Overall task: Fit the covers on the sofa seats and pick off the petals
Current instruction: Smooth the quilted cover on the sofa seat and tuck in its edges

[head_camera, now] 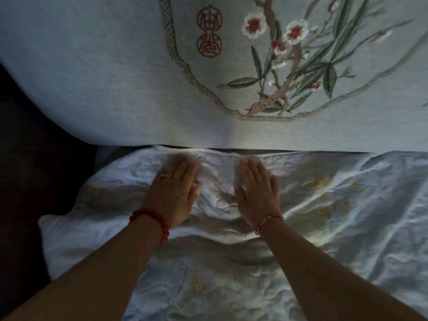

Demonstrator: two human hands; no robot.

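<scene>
With flat, ungripping palms, the left hand (174,193) and right hand (256,193) should press the quilted cover's (324,205) edge evenly under the backrest (115,89).

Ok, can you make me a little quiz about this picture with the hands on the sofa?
1. True or false: both hands lie flat on the white quilted cover.
2. Which wrist wears the red bead bracelet? A left, B right.
3. Fill in: the back cushion cover shows embroidered ____ and leaves.

Key: 1 true, the left hand and right hand press it with straight fingers. 2 A. 3 flowers.
</scene>
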